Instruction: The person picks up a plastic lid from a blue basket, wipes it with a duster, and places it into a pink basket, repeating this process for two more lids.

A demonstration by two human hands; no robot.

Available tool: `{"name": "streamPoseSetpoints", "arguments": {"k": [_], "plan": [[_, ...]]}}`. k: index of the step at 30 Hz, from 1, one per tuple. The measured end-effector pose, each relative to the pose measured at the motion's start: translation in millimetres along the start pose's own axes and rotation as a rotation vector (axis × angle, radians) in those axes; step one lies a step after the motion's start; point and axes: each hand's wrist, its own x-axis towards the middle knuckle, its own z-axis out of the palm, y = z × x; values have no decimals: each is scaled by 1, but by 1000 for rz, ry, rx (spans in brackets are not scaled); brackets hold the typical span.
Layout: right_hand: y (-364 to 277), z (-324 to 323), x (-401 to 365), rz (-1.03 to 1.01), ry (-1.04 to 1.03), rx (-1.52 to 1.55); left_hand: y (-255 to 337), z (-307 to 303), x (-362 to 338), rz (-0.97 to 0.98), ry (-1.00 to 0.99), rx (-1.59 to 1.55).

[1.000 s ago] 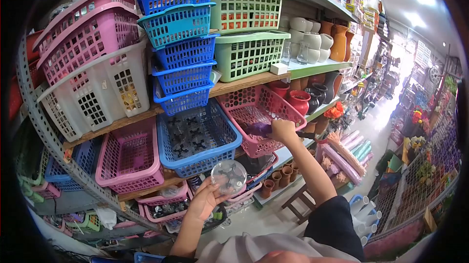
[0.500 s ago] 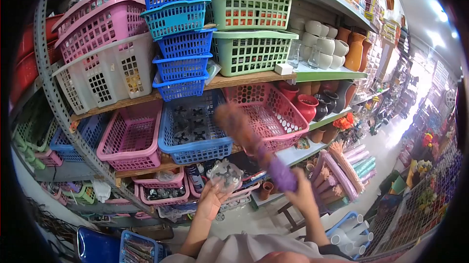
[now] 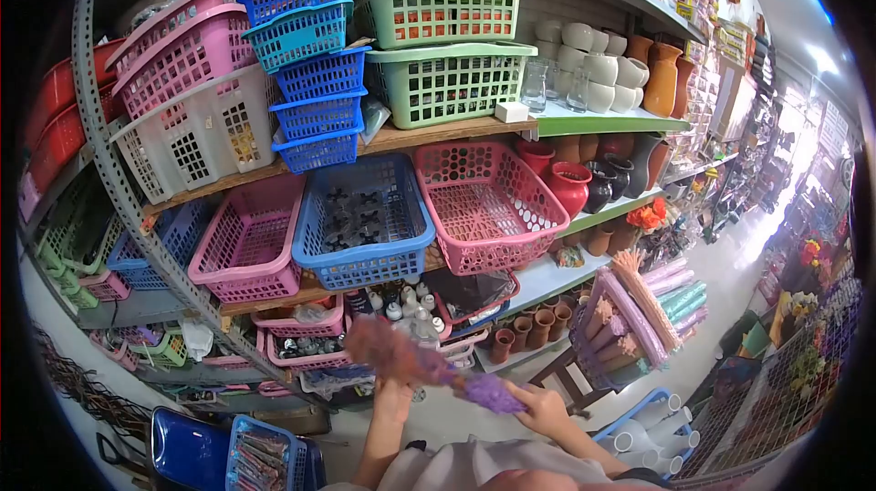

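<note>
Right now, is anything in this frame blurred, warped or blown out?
Head view: the feather duster in the right hand is motion-blurred; fisheye bows the metal shelf upright and blackens the corners; the aisle floor at far right is washed out.

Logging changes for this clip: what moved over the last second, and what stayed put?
The right hand drew the purple-handled duster away from the red-pink basket, down toward the body, still holding it. The left hand dropped lower; the duster hides whether it keeps the clear disc. Shelf baskets stayed.

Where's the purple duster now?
Head view, bottom centre: purple duster in the right hand, brush end over the left hand, below the blue basket.
</note>
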Motion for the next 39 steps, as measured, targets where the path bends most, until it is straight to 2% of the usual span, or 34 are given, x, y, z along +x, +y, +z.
{"name": "streamPoseSetpoints", "arguments": {"k": [1,2,3,5,6,7,9,10,11,13,14,15,16,17,18,19,21,23,25,26,27,29,30,31,33,34,35,37,39], "plan": [[1,0,-4,-100,-73,-77,-1,-1,-3,-1,3,2],[1,1,-5,41,-29,0,-2,-1,-6,-5,-13,41],[1,-1,-6,41,-31,-1,-1,4,-11,-8,-29,77],[2,-9,-7,87,117,-34,0,9,-21,-12,-15,66],[0,-15,-15,127,12,-31,2,13,-25,-5,-8,59],[0,-16,-20,124,11,-31,2,14,-27,2,-3,53],[-2,-15,-31,-75,-116,-111,-5,-6,-25,13,59,28],[-1,-11,-33,25,-52,22,-3,-5,-25,14,-2,72],[-4,-11,-35,30,-51,23,-2,-3,-25,13,-62,114],[-9,-16,-33,251,30,-7,-3,2,-28,0,-53,112],[-4,-13,-40,132,68,-17,-2,5,-28,-6,-57,125],[-6,-11,-43,129,74,-17,-1,7,-28,-13,-60,141],[-9,-11,-46,46,-42,-42,-4,3,-28,-8,-13,83],[-12,-9,-48,-36,-159,-65,-3,-8,-8,-62,-228,-79],[-7,-1,-48,-12,-170,-65,-10,-20,-10,-59,-112,-37],[-3,7,-44,-12,-169,-62,-4,-4,-19,-56,5,4],[7,20,-34,141,97,-50,6,6,-23,-30,-72,230],[15,35,-18,196,136,-30,10,8,-26,-51,-44,184],[20,59,-3,301,346,453,10,0,-27,76,-119,411],[-8,50,11,435,304,709,18,6,-31,104,-126,487],[-30,40,25,427,297,713,23,7,-33,114,-120,488],[-65,31,48,559,232,1054,39,11,-40,276,-247,1023],[-68,40,60,452,264,1151,50,17,-46,333,-266,1198],[-78,38,69,448,253,1157,62,29,-49,338,-254,1204],[-97,29,83,520,116,1300,81,43,-52,659,-605,1422],[-95,31,86,619,5,1283,87,41,-54,619,-678,1438],[-98,37,90,615,-6,1285,89,40,-55,622,-668,1443],[-106,49,95,380,7,1246,90,34,-55,647,-736,1437],[-110,57,95,423,-23,1281,84,12,-53,718,-749,1561]]}}
